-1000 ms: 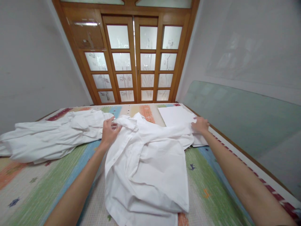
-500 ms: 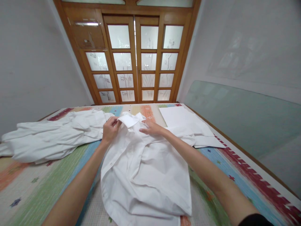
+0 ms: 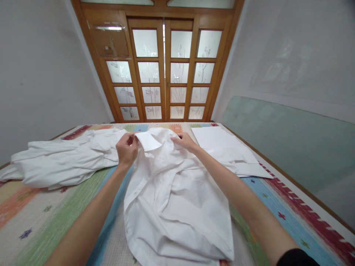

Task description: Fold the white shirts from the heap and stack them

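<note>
A white button-up shirt lies spread and wrinkled in front of me, its collar end away from me and its hem close by. My left hand pinches the tip of the collar on the left side. On the other side of the neck, my right hand grips the shirt's cloth between thumb and fingers. The upper part of the shirt is raised a little between both hands. Folds hide the sleeves from view.
Left of me lies a heap of white garments. A neatly folded white garment rests at the right. Everything sits on a striped, colourful bedcover. A greenish headboard runs along the right wall; wooden glass-paned doors stand behind.
My hands have moved apart, spreading the collar end of the shirt wider. The right hand has closed on the cloth at the neck. The view has shifted slightly.
</note>
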A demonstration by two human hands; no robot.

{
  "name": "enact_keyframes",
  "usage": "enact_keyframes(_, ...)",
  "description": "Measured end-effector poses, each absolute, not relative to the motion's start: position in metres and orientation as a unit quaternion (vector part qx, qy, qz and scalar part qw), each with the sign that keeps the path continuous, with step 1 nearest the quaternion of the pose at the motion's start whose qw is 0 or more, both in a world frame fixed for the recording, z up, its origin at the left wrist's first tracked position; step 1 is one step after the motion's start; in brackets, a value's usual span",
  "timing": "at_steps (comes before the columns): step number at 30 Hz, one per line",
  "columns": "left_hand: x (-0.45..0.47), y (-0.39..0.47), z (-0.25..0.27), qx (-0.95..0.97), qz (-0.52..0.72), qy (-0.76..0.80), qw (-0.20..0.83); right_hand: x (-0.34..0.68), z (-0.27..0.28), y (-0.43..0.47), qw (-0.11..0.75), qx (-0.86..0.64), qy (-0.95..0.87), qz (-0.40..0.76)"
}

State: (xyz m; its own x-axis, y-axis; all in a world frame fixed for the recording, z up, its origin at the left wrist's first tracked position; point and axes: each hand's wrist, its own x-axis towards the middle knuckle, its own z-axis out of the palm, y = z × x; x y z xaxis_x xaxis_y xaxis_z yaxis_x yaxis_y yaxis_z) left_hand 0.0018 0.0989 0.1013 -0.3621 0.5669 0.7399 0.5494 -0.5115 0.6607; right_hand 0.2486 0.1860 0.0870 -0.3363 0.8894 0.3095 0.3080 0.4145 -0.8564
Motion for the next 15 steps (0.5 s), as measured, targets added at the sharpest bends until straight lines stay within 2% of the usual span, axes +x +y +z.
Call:
enact_keyframes(4, -0.015, 0.106, 0.101, 0.515, 0.653, 0.550, -0.080, 0.274, 0.108, 0.183, 0.471, -0.366, -0.724, 0.346)
enact_keyframes(6, -0.020, 0.109, 0.101, 0.522, 0.633, 0.565, -0.089, 0.285, 0.119, 0.178, 0.478, -0.359, -0.725, 0.342)
enact_keyframes(10, -0.020, 0.116, 0.099, 0.617, 0.533, 0.577, 0.039, 0.301, 0.141, 0.164, 0.487, -0.344, -0.725, 0.345)
enact_keyframes(15, -0.017, 0.123, 0.094, 0.698, 0.387, 0.573, 0.186, 0.328, 0.167, 0.154, 0.480, -0.356, -0.754, 0.273)
